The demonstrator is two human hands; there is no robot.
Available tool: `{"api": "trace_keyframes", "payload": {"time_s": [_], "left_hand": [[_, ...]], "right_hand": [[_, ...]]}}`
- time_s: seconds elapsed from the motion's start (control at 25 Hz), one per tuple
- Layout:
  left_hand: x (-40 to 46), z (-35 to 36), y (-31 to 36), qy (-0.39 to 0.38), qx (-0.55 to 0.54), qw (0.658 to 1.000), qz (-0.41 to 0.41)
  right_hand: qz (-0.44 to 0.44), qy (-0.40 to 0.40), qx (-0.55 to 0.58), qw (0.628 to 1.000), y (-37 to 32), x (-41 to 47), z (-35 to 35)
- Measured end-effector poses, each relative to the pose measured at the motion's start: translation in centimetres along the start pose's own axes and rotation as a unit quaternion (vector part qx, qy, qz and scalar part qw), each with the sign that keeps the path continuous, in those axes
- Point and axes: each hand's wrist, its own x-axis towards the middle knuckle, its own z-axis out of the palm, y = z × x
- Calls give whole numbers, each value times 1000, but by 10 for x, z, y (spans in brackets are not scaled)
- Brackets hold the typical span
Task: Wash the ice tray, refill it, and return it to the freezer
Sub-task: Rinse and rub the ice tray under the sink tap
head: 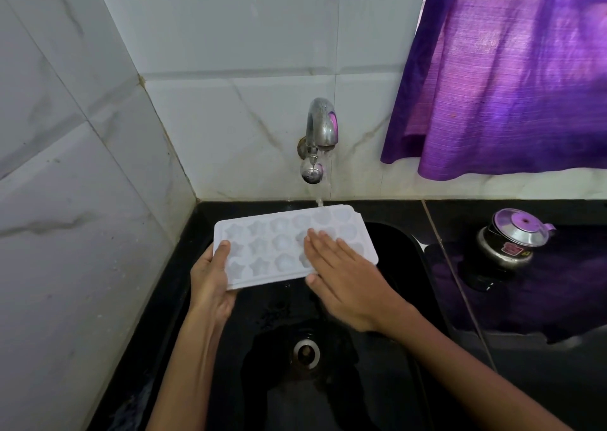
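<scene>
White ice tray [289, 250], lengthwise left-right

Hidden and cut-off parts at the sink

The right hand [341, 279] covers several ice tray [279, 250] cavities; the left hand's [212, 283] fingers hide beneath it. The purple curtain [512, 79] runs past the frame's edge.

One white ice tray [279, 248] over the sink, and two hands on it: left hand [212, 283] at its near-left corner, right hand [345, 283] flat across its right side. Its moulded cells run in three rows, with some hidden under the fingers, so no full count. One steel tap [320, 128], one stream of water. One sink drain [306, 353]. One small lidded steel pot [512, 238] on the tabletop. One purple curtain [509, 76].
</scene>
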Motion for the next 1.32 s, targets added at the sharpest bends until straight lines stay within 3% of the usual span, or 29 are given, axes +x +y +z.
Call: {"api": "trace_keyframes", "payload": {"time_s": [0.16,0.36,0.6,0.88,1.12,1.32], "left_hand": [[-8,7,-7,-28,5,999,-19],[-12,15,-11,-27,2,999,-18],[-16,12,-13,-13,2,1000,-23],[-15,16,-6,-3,1,1000,-10],[-13,23,-10,-24,-16,999,-29],[-7,36,-17,-40,-32,999,-4]], "right_hand": [[100,2,-17,995,19,17,-5],[-16,-11,15,1000,-10,15,8],[84,-6,-6,996,23,17,-3],[-13,-3,35,999,6,15,2],[77,3,-1,997,21,21,-7],[-23,21,-2,1000,-24,43,2]]}}
